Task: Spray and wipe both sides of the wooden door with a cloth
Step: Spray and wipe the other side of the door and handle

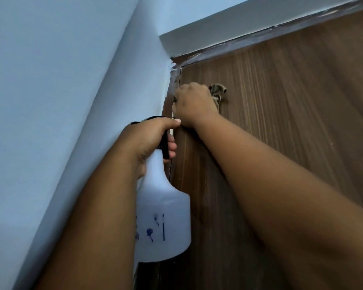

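- Head view, nearest us: our left hand (153, 137) has its fingers wrapped round the black trigger head of the white spray bottle (162, 214), held beside the door's hinge-side edge
- Farther up, our right hand (192, 103) clutches the bunched cloth (218, 93) against the wooden door (281, 105), near its top corner
- Beyond, the door frame (228, 46) meets the pale blue wall (61, 80)

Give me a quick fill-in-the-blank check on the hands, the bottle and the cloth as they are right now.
1. The left hand grips the white ____ by its neck.
2. The right hand presses the cloth against the wooden ____.
3. The cloth sits near the door's upper ____ corner.
4. The wall beside the frame is pale ____.

Missing words: spray bottle; door; left; blue
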Demonstrator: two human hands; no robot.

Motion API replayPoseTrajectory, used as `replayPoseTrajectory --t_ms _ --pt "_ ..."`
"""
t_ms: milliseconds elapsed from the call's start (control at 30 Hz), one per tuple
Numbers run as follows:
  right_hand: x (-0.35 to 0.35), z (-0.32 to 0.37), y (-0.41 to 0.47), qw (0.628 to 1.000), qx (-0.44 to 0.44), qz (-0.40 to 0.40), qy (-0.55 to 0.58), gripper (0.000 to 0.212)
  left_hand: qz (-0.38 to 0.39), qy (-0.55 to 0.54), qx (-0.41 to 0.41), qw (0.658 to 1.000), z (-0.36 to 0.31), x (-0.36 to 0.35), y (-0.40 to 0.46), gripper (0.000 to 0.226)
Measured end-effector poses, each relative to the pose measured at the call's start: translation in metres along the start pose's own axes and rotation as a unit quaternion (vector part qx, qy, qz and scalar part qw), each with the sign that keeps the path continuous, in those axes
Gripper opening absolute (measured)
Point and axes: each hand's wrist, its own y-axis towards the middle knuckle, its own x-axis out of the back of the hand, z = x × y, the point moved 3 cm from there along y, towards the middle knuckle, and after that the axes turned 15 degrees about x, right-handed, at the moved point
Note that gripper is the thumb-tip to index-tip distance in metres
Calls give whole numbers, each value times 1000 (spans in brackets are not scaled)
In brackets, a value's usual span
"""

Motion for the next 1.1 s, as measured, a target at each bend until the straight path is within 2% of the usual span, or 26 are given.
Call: replayPoseTrajectory --t_ms 167,300,400,433,500,567,667,733,767,833,933,1000,1033,1100 --pt "9 38 -55 999 -20 16 48 35 14 -11 -4 1000 -3 -6 -8 32" --pt "10 81 -107 990 -43 -5 132 51 32 -11 25 999 5 -9 -19 35" --pt "20 88 -126 991 -32 8 132 44 30 -13 52 998 23 -14 -29 34" --pt "23 91 -131 992 -8 15 127 38 29 -26 58 998 30 -14 -32 33" --pt "23 92 -145 980 34 33 192 24 35 -52 69 996 39 -15 -41 32" --pt "28 93 -169 970 88 57 218 28 51 -64 80 993 44 -19 -53 33" --pt "37 98 -197 940 266 54 204 28 83 -72 96 989 50 -28 -73 33" --pt "43 87 -197 925 317 92 188 20 81 -99 110 986 59 -30 -83 32" --pt "47 73 -187 932 299 110 175 16 75 -113 120 983 64 -28 -86 32" --pt "49 38 -164 966 209 116 100 35 58 -132 143 979 76 -20 -92 35" --pt "55 -20 -145 996 -5 85 -1 57 11 -132 144 981 95 -7 -92 37" --pt "62 -41 -151 982 -179 23 -53 54 -18 -104 136 985 104 -2 -89 37" --pt "63 -37 -158 971 -228 -2 -71 50 -28 -90 138 986 108 2 -88 37" --pt "61 -17 -169 966 -244 -26 -85 46 -37 -78 140 986 113 3 -85 35"
